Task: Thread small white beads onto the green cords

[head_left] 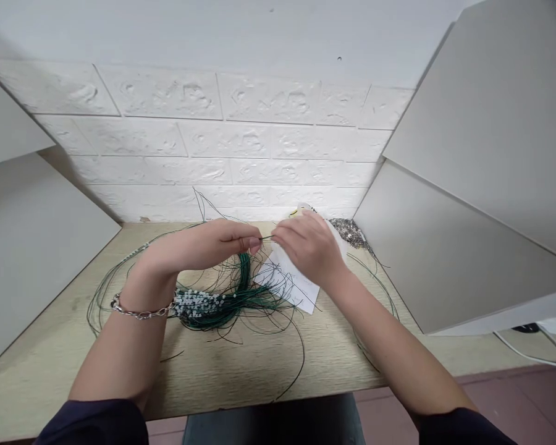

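Note:
My left hand (217, 244) is closed, thumb against fingers, pinching a thin dark green cord (265, 238). Facing it, my right hand (308, 244) is also closed on the same cord, of which a short stretch shows between the two. Below them on the table lies a bundle of green cords (222, 316), many loose ends fanning to the right. White beads (197, 303) are strung along its left part, beside my left wrist. Longer cords loop behind my left hand. The ends inside my fingers are hidden.
A white sheet of paper (309, 296) with faint writing lies under the cord ends. Behind my right hand are a white wrapping (338, 238) and a grey speckled heap (351, 232). Pale panels (458, 235) flank the wooden table (241, 377); a white brick-patterned wall (250, 139) closes the back.

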The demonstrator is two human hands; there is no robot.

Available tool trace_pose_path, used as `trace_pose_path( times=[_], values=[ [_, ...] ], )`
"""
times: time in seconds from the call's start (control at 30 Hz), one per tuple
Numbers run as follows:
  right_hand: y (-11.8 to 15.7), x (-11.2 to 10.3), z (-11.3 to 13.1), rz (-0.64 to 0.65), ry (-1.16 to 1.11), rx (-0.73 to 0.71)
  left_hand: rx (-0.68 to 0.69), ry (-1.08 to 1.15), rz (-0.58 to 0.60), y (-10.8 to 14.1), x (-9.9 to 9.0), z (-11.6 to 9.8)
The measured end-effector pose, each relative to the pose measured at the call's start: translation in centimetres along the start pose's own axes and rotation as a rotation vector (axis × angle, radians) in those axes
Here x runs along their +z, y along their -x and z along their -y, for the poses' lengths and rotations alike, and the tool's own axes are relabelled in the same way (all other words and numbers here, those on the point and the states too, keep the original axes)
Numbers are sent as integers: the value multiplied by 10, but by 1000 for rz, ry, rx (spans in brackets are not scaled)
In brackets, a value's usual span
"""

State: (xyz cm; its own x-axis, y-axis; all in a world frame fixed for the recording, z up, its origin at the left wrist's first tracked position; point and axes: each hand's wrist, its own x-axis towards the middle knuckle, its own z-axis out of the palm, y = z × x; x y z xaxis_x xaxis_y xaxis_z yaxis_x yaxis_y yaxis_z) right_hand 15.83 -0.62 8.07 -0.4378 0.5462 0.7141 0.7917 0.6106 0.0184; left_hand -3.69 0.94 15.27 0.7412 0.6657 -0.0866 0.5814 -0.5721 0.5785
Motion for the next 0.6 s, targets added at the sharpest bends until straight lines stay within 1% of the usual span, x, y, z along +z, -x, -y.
trace_pose_path(
  times=[0.1, 0.17, 0.27, 0.33, 0.43, 0.53, 0.6],
  values=[
    [14, 2, -32, -34, 48, 100, 38, 32, -48, 12, -8, 3],
    [27, 8, -56, -70, 89, 197, 37, 43, -128, 23, -16, 8],
    [48, 22, -79, -45, 76, 311, -34, 5, -285, 38, -28, 15],
    [59, 33, -84, -2, 36, 352, -80, -41, -347, 43, -34, 19],
    [68, 50, -84, 64, -28, 386, -116, -96, -358, 42, -36, 25],
    [73, 64, -86, 111, -77, 431, -90, -68, -334, 39, -37, 33],
    [78, 70, -91, 135, -93, 458, -48, 20, -382, 41, -37, 38]
  ],
)
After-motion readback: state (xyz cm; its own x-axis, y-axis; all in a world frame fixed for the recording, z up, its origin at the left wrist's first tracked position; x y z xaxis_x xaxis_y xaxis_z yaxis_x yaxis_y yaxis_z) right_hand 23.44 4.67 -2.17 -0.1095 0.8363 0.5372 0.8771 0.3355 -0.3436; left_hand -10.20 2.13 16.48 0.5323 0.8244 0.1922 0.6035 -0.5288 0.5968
